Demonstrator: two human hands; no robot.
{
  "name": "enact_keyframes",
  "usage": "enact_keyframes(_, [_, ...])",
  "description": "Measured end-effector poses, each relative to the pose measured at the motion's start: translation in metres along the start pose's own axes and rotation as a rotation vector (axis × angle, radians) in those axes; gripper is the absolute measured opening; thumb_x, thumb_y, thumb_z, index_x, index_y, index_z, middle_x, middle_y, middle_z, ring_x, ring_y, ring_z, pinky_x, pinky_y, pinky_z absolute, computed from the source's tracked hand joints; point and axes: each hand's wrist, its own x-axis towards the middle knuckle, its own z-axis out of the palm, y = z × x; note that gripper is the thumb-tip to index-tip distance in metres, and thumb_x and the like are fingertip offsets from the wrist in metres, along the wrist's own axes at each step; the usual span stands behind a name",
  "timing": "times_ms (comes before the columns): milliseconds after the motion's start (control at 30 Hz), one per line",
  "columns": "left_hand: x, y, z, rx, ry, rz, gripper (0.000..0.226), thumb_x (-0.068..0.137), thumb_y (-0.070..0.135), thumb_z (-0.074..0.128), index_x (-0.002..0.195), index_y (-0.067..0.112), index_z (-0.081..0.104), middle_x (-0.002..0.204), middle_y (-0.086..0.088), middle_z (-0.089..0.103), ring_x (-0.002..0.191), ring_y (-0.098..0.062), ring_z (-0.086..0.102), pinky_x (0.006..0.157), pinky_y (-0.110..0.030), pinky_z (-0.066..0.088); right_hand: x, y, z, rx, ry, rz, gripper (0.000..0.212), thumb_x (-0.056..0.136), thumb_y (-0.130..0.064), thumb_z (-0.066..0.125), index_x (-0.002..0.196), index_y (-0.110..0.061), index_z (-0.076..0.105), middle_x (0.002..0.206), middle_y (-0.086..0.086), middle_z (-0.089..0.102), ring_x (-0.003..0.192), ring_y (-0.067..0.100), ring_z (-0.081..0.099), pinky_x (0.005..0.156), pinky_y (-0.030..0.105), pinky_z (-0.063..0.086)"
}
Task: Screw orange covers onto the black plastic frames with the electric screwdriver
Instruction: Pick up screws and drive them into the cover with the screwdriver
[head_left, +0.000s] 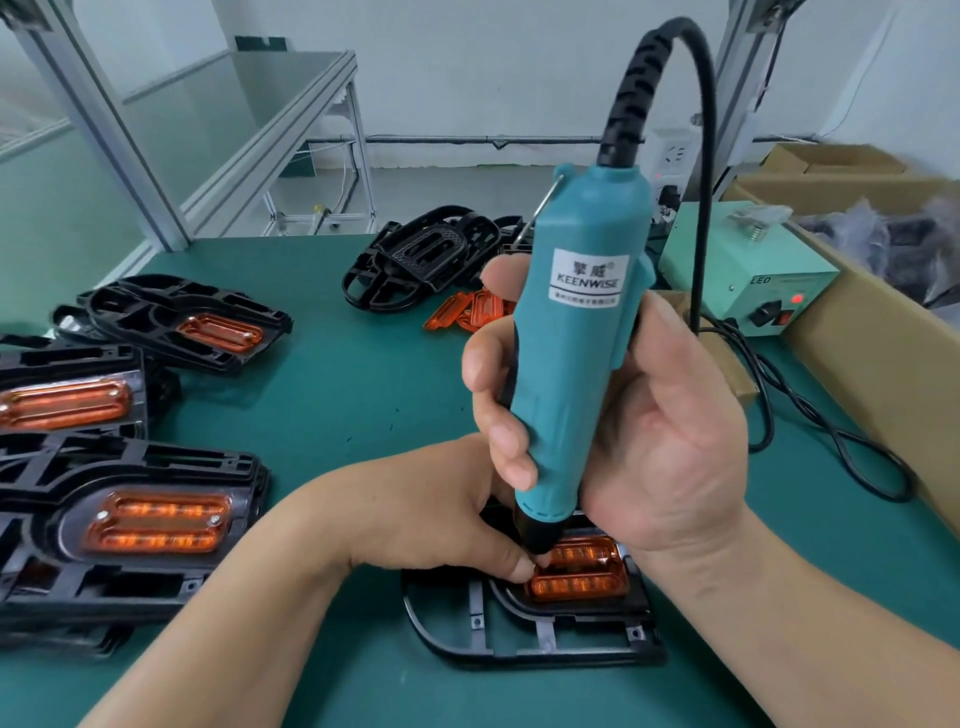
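Station state, head view.

Right hand (639, 415): wrapped around the teal electric screwdriver (576, 332), held near upright with its cord arching away at 12 o'clock. The black nose bears on the left end of an orange cover (584, 577).

Left hand (441, 525): fingertips pinched at the screwdriver's nose, steadying it on the cover. Whether a screw sits between them is hidden.

Part in work: the cover lies seated in a black frame (519, 642) flat on the green table (337, 395), at 6 o'clock in the picture. No screw head is visible on this cover; its right end is behind the right hand.

Done: at 9 o'clock, three finished assemblies (156, 519), each a black frame with an orange cover in place. The nearest shows a screw head at each end. More frames seem stacked beneath it; count unclear.

Left: at 12 o'clock, a pile of bare frames (415, 260), and just beside it loose covers (467, 312).

Judgement: task well under way but not near its end. The current cover is probably on its first screw; the second is likely still to go, then the bare pile.

Also present: controller box (748, 275) at 2 o'clock, red lamp lit.
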Motion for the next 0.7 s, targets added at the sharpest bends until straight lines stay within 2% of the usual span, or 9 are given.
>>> enact_keyframes(267, [0.0007,0.0001,0.0009,0.023,0.016,-0.013,0.019,0.091,0.016,0.081,0.109,0.018,0.075,0.108,0.015,0.075,0.102,0.005,0.067,0.086,-0.005,0.045,0.002,0.0002,0.0032,-0.005,0.015,-0.004,0.064,0.098,-0.054,0.06,0.137,-0.003,0.057,0.105,0.019,0.061,0.067,0.026,0.049,0.052,0.037,0.04])
enact_keyframes(400, [-0.0001,0.0024,0.0014,0.016,0.017,-0.008,0.019,0.091,0.016,0.081,0.104,0.027,0.074,0.101,0.026,0.073,0.097,0.011,0.066,0.082,-0.002,0.043,0.0003,0.005,0.0046,0.011,0.04,0.033,0.066,0.094,-0.065,0.06,0.122,-0.005,0.065,0.098,0.012,0.063,0.066,0.021,0.053,0.05,0.033,0.043])
enact_keyframes(500, [0.0001,0.0017,0.001,0.026,0.023,-0.008,0.023,0.09,0.017,0.082,0.112,0.022,0.074,0.108,0.019,0.074,0.1,0.006,0.067,0.084,-0.003,0.044,-0.0001,0.0065,0.0051,0.019,0.049,0.03,0.068,0.092,-0.069,0.058,0.114,-0.005,0.066,0.095,0.011,0.064,0.061,0.02,0.055,0.049,0.031,0.044])
enact_keyframes(600, [0.001,0.0015,0.0008,0.03,0.018,0.006,0.023,0.09,0.016,0.082,0.112,0.018,0.075,0.111,0.015,0.074,0.103,0.003,0.067,0.087,-0.006,0.046,0.0003,0.0048,0.0048,-0.03,0.046,-0.004,0.075,0.089,-0.072,0.058,0.119,-0.003,0.064,0.099,0.016,0.063,0.058,0.023,0.054,0.05,0.032,0.045])
enact_keyframes(700, [0.0019,0.0008,0.0009,0.039,0.019,0.017,0.018,0.09,0.015,0.081,0.108,0.015,0.076,0.108,0.012,0.075,0.102,0.0,0.068,0.091,-0.012,0.049,-0.0006,0.0025,0.0042,-0.136,0.062,-0.039,0.071,0.082,-0.064,0.074,0.116,-0.003,0.062,0.096,0.017,0.064,0.055,0.021,0.056,0.05,0.03,0.045])
